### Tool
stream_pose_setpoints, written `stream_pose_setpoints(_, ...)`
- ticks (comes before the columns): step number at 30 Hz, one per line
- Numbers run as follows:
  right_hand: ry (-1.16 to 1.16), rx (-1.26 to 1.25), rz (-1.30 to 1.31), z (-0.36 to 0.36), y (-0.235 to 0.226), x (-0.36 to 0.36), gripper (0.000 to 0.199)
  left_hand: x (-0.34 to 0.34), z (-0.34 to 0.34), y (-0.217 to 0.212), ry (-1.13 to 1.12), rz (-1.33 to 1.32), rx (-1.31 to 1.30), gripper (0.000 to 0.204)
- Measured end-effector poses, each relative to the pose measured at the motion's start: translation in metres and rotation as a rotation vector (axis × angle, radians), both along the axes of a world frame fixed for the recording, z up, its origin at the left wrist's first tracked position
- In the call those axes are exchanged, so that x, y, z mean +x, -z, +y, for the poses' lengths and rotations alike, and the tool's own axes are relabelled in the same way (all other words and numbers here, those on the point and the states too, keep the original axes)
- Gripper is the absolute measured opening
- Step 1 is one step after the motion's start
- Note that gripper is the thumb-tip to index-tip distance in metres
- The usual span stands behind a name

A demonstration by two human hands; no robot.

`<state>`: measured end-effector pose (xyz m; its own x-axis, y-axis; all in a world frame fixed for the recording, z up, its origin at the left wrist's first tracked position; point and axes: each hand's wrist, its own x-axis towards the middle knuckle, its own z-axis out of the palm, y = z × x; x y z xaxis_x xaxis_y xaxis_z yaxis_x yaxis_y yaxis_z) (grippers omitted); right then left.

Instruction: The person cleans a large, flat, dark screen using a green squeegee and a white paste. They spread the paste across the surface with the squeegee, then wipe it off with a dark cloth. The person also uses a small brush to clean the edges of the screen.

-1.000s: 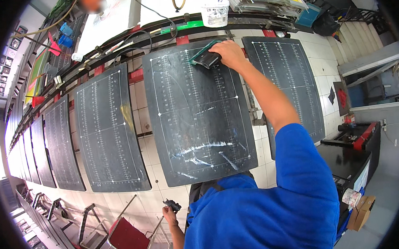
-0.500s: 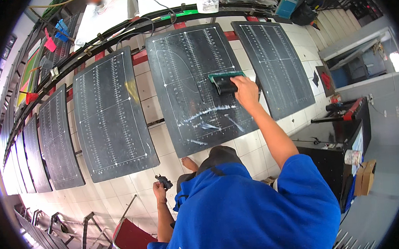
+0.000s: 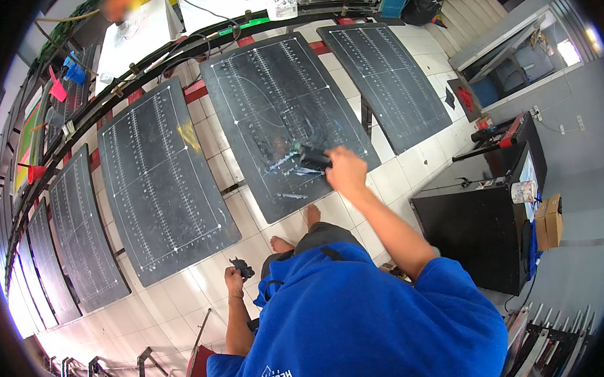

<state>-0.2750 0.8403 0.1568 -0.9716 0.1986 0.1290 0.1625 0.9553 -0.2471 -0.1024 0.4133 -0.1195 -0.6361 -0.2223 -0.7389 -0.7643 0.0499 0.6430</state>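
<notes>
My right hand (image 3: pixel 348 174) is closed round a black squeegee (image 3: pixel 314 158), which sits low over a dark printing board (image 3: pixel 325 112) marked with white rulers and grid lines. A trace of green shows at the squeegee's far side; the rest of its edge is hidden. Whitish streaks (image 3: pixel 292 196) of paste lie on the board's near part, and a damp-looking smear spreads beyond the squeegee. Lower and to the left, my left hand (image 3: pixel 234 283) pinches a crumpled black rag (image 3: pixel 242 267), held away from the board over the tiled floor.
Similar boards stand on both sides, one with a yellow stain (image 3: pixel 188 136) at left and another (image 3: pixel 388 81) at right. Behind them runs a curved black rail with a white tub (image 3: pixel 282 4). A black cabinet (image 3: pixel 478 227) stands at right, a red chair (image 3: pixel 198 371) below left.
My right hand has drawn the squeegee toward me and leftward across the board. Some white streaks are now smeared or covered. My left hand still holds the rag. The whole view has shifted.
</notes>
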Motion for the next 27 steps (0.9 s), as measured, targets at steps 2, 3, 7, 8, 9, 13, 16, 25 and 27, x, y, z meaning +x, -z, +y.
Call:
stream_pose_setpoints(2, 0.126, 0.035, -0.001, 0.027, -0.013, -0.018, 0.022, 0.005, -0.004, 0.000, -0.010, -0.003, 0.015, 0.008)
stream_pose_setpoints(3, 0.135, 0.073, -0.006, 0.043, -0.018, -0.022, 0.019, 0.008, -0.006, 0.001, -0.019, -0.001, 0.031, 0.008)
stream_pose_setpoints(7, 0.191, 0.199, -0.174, 0.047, -0.010, -0.016, 0.022, 0.036, -0.026, 0.014, -0.068, -0.041, 0.028, 0.009)
stream_pose_setpoints(8, 0.197, 0.214, -0.198, 0.029, -0.004, -0.010, 0.023, 0.041, -0.028, 0.016, -0.076, -0.064, 0.029, 0.010)
stream_pose_setpoints(9, 0.214, 0.225, -0.181, 0.020, 0.011, -0.003, 0.024, 0.041, -0.020, 0.014, -0.066, -0.101, 0.022, 0.010)
stream_pose_setpoints(13, 0.131, 0.098, -0.278, -0.065, -0.003, -0.002, 0.029, 0.048, -0.009, 0.007, -0.018, -0.186, 0.017, 0.009)
stream_pose_setpoints(16, -0.038, -0.011, -0.200, -0.088, -0.013, -0.017, 0.025, 0.039, -0.009, 0.009, 0.026, -0.167, 0.000, 0.009)
stream_pose_setpoints(25, 0.268, 0.113, -0.214, 0.050, -0.021, -0.022, 0.029, 0.011, -0.007, -0.007, -0.058, -0.012, 0.043, 0.003)
stream_pose_setpoints(27, 0.261, 0.157, -0.228, 0.033, -0.010, -0.011, 0.027, 0.023, -0.010, -0.005, -0.066, -0.048, 0.017, 0.004)
